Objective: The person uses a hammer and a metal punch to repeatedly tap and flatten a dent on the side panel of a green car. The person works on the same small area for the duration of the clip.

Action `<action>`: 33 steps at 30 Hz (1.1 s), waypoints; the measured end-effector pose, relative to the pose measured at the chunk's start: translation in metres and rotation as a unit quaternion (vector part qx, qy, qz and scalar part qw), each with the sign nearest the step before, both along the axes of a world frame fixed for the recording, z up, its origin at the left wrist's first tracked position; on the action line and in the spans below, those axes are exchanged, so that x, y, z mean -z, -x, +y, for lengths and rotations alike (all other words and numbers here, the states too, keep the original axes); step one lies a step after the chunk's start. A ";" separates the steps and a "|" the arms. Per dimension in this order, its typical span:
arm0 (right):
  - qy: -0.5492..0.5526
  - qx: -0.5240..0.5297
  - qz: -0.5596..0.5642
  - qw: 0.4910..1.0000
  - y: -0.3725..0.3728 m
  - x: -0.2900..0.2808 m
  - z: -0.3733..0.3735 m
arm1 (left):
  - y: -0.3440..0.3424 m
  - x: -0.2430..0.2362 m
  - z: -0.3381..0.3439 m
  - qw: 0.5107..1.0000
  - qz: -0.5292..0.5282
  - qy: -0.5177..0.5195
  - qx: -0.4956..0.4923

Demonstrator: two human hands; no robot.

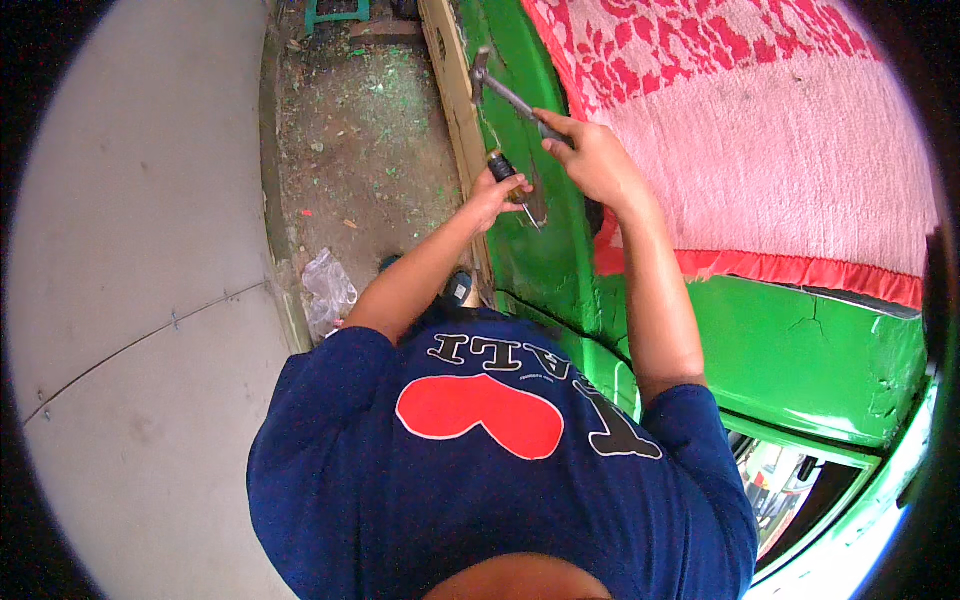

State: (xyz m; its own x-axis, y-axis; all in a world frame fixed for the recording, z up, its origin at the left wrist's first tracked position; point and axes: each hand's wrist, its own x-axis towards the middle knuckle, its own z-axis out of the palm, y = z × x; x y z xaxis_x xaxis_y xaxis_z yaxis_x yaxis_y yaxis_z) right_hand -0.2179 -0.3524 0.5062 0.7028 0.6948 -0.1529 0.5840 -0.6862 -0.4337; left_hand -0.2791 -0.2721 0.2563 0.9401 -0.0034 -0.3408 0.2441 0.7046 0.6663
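Observation:
My right hand (597,165) is closed round the dark handle of a hammer (508,94). The hammer's metal head is raised to the upper left, above the green vehicle body (540,270). Below it, my left hand (490,200) grips a screwdriver (502,165) with a black and yellowish handle. The screwdriver slants, butt end up toward the hammer, and its metal shaft points down to the right. Its tip is at a scraped, chipped patch on the green panel; whether it touches I cannot tell. A gap separates the hammer head from the screwdriver's butt.
A pink and red patterned towel (750,170) covers part of the vehicle at right. A pale wall (140,250) rises at left. Green chips litter the narrow ground (365,150) between, with a clear plastic bag (328,287) near my feet and a green stool (337,12) far off.

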 end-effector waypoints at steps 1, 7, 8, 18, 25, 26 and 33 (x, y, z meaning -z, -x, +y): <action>-0.036 0.028 0.004 0.999 0.002 -0.007 0.003 | -0.004 0.001 0.004 1.000 0.000 0.011 -0.010; -0.079 0.024 0.027 0.996 -0.004 0.001 -0.016 | -0.007 0.011 0.008 0.996 -0.004 0.066 -0.059; -0.074 0.031 0.033 0.996 -0.003 0.001 -0.017 | -0.008 0.012 0.011 0.995 -0.005 0.069 -0.070; -0.031 0.080 0.069 0.994 0.007 -0.008 -0.019 | -0.008 0.011 0.007 0.992 0.000 0.107 -0.074; -0.072 0.017 0.046 0.996 -0.005 0.012 -0.022 | -0.007 0.005 0.005 0.994 0.009 0.086 -0.062; -0.059 0.008 0.049 0.997 -0.007 0.013 -0.019 | -0.008 0.005 0.004 0.994 0.012 0.085 -0.062; -0.013 -0.045 0.003 0.999 -0.003 -0.001 0.021 | -0.008 0.010 0.002 0.992 0.005 0.104 -0.069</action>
